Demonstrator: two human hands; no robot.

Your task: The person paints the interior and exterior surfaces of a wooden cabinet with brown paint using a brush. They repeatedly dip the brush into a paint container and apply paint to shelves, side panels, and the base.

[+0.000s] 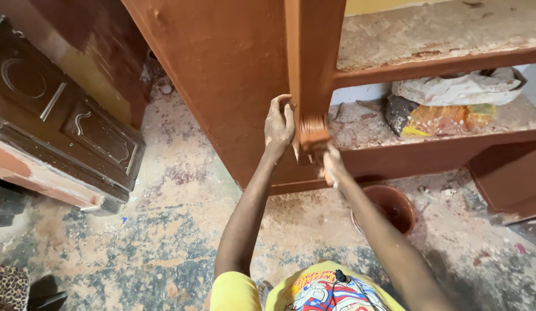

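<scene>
The brush point(312, 133) is blurred; its handle is hidden in the right hand point(332, 164). The frame's top edge cuts the upright post point(314, 52).

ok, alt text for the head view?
Right hand presses a brush to a red-brown shelf post; left hand grips the post's edge. A paint bowl sits on the spattered floor below.

Shelf post point(314, 57) blocks ahead; open bay right, bags point(452, 103) crowding, bucket point(389, 207) below, probably clear floor left.

Two hands point(278, 124); one brush point(312, 133); one bucket point(390, 206)
</scene>
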